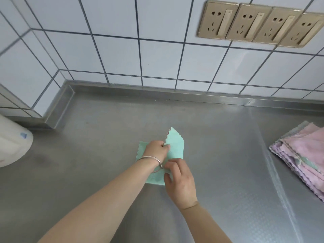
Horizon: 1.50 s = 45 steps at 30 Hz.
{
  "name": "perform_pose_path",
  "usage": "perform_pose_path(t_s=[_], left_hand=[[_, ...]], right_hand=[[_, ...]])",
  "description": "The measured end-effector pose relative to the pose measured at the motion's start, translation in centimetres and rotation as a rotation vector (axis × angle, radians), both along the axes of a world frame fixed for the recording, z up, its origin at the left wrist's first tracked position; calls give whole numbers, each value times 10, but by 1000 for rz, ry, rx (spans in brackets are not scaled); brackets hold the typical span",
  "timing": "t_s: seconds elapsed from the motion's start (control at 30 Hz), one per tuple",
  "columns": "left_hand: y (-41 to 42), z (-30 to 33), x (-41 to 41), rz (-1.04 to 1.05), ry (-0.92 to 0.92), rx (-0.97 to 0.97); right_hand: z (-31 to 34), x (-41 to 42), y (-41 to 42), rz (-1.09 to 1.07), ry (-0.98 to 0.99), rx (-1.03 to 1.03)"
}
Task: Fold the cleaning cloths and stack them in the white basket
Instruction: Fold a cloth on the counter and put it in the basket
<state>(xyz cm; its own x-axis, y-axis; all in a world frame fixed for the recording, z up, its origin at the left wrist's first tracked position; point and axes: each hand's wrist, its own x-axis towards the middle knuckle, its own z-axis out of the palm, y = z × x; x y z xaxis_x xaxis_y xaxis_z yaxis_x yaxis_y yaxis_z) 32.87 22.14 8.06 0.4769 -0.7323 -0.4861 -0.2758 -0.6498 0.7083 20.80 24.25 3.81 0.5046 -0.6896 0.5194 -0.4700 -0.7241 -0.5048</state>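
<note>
A mint-green cleaning cloth (176, 146) with zigzag edges lies on the steel counter (87, 155) in the middle of the view. My left hand (156, 149), with a silver bangle on the wrist, pinches its far edge, and one corner stands lifted and folded over. My right hand (179, 179) pinches the cloth's near right edge. A pile of pink and lilac cloths (301, 158) lies at the right edge of the counter, with a green one partly showing inside it. The white basket is out of view.
A white rounded container (12, 142) stands at the left edge. The tiled wall (157, 50) rises behind the counter, with a row of several gold wall sockets (259, 25) at the upper right. A steel upstand runs along the back.
</note>
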Motion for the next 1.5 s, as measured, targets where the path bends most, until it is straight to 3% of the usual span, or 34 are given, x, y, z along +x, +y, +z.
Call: perform_pose_path(t_s=[0.07, 0.27, 0.4, 0.7, 0.77, 0.83, 0.93, 1.1, 1.5], left_hand=[[9, -2, 16, 44, -36, -26], [39, -29, 46, 68, -124, 37], [51, -49, 51, 151, -143, 113], [55, -70, 49, 275, -177, 56], [57, -71, 48, 222, -273, 54], [62, -75, 45, 104, -510, 19], [67, -84, 40, -217, -783, -34], [64, -98, 35, -515, -804, 126], [65, -104, 40, -540, -766, 176]], right_hand=[[-5, 7, 3, -29, 67, -24], [-45, 8, 11, -76, 573, 159], [-56, 8, 11, -59, 615, 138], [-57, 10, 13, -38, 647, 154], [-56, 6, 14, -6, 641, 152], [-53, 0, 13, 13, 593, 136], [-46, 3, 5, 1, 480, 129], [-46, 8, -6, 32, 715, 121], [-72, -51, 2, 227, 794, 31]])
